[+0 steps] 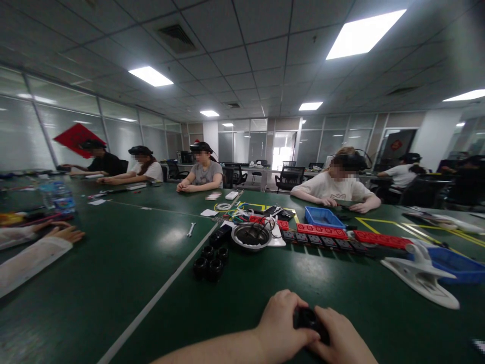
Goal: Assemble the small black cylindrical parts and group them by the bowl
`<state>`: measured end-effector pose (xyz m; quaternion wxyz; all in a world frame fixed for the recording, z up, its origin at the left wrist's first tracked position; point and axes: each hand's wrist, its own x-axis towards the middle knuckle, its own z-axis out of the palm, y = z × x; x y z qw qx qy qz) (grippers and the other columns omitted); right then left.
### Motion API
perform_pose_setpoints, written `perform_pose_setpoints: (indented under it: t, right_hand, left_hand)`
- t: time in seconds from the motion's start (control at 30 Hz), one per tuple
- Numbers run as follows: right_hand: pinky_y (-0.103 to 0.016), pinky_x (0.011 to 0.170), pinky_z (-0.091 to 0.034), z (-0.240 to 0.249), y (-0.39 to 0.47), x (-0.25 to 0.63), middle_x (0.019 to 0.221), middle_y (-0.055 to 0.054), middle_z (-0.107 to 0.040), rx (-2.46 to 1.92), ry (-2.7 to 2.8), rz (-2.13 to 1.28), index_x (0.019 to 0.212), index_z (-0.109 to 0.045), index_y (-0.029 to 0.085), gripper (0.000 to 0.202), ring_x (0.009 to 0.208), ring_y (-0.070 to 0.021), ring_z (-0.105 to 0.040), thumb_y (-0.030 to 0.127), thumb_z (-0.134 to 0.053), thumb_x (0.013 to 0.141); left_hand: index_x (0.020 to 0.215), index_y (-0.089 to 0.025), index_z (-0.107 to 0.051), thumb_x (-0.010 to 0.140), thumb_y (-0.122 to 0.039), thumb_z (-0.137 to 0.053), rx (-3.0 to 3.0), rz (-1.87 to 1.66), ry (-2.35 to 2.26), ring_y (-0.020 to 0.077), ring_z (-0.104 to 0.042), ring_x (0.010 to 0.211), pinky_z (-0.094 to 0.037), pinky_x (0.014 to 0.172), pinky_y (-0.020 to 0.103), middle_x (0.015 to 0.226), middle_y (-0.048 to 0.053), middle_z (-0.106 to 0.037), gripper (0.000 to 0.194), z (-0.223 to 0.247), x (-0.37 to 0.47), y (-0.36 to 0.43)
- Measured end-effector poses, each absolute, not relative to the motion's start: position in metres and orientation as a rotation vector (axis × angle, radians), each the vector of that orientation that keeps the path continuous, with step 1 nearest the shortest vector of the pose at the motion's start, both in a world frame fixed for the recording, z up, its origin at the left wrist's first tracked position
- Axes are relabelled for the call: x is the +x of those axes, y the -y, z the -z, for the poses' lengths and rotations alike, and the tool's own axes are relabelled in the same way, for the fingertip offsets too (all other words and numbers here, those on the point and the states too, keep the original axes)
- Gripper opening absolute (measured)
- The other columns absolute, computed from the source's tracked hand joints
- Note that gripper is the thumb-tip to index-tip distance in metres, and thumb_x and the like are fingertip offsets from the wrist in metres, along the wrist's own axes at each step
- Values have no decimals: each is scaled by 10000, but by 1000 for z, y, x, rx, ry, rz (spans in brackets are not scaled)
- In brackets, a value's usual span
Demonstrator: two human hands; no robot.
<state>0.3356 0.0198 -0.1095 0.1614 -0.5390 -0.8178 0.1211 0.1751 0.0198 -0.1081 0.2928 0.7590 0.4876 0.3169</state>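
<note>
Near the bottom of the view, my left hand is closed round the left side of a small black object. From the right, my right hand grips the same object, its fingers partly hidden. Both hands are low over the green table. Several black round parts stand grouped ahead and to the left. Behind them is a round metal tray holding dark items and cables.
A wrench lies left of centre. Red strips, a blue bin and a white stand are ahead and right. Another person's sleeved hands rest at left. Several people sit across the table.
</note>
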Motion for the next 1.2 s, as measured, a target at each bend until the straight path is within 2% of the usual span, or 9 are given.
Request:
perform_pose_setpoints:
  t: [0.1, 0.27, 0.47, 0.6, 0.7, 0.87, 0.97, 1.1, 1.2]
  right_hand:
    - [-350, 714, -396, 107, -18, 338, 857, -72, -606, -1511, 2344, -386, 879, -585, 184, 293, 801, -243, -547, 402, -556, 686]
    - [-361, 891, -349, 99, -23, 355, 1078, -83, -544, -1273, 2337, -823, 1124, -514, 203, 498, 1020, -255, -482, 316, -613, 649]
    - [-339, 837, -381, 87, -24, 359, 953, -52, -564, -1202, 2342, -1085, 918, -606, 166, 282, 946, -236, -508, 292, -578, 668]
    - [-303, 720, -408, 99, -24, 351, 853, -47, -591, -1386, 2307, -830, 849, -604, 156, 293, 817, -224, -532, 293, -629, 591]
    - [-298, 678, -401, 110, -21, 342, 796, -55, -609, -1505, 2306, -533, 811, -610, 173, 255, 756, -218, -541, 347, -606, 625]
    - [-380, 790, -381, 114, -15, 336, 915, -91, -613, -1545, 2307, -277, 906, -617, 194, 354, 876, -278, -534, 430, -583, 645]
    - [-369, 839, -382, 108, -15, 342, 1020, -102, -580, -1437, 2312, -474, 1005, -594, 202, 437, 962, -290, -505, 403, -610, 617]
    - [-317, 821, -403, 92, -17, 349, 971, -68, -579, -1252, 2328, -889, 957, -608, 191, 320, 940, -242, -520, 312, -566, 665]
    - [-306, 787, -408, 90, -21, 350, 925, -48, -579, -1221, 2315, -986, 924, -600, 168, 293, 891, -219, -529, 288, -576, 658]
  left_hand:
    - [940, -212, -575, 581, -326, -725, 2039, -848, -1245, 168, -481, 845, -373, 745, 266, 907, -2, -533, 406, 106, 173, -21]
    - [1024, -259, -580, 650, -326, -681, 2153, -771, -1071, 158, -499, 823, -381, 738, 248, 882, -7, -545, 393, 102, 168, -23]
    - [1026, -273, -589, 651, -320, -686, 2240, -757, -968, 143, -497, 787, -379, 721, 221, 840, -17, -540, 390, 103, 167, -23]
    - [969, -253, -601, 608, -380, -706, 2179, -750, -1060, 150, -493, 790, -375, 697, 227, 843, -18, -534, 397, 108, 170, -23]
    - [948, -225, -588, 563, -390, -726, 2083, -776, -1200, 159, -494, 800, -375, 684, 238, 880, -9, -531, 441, 112, 173, -23]
    - [939, -220, -582, 565, -371, -723, 2049, -829, -1224, 160, -495, 814, -380, 705, 248, 903, -5, -539, 427, 113, 172, -23]
    - [947, -237, -592, 608, -356, -700, 2127, -823, -1129, 159, -495, 824, -376, 719, 246, 881, -10, -545, 375, 110, 168, -23]
    - [971, -258, -597, 641, -343, -681, 2216, -821, -1029, 151, -494, 804, -371, 711, 237, 846, -16, -545, 351, 108, 165, -24]
    - [967, -258, -600, 635, -352, -685, 2220, -824, -1010, 144, -491, 779, -372, 692, 229, 832, -19, -538, 355, 108, 166, -23]
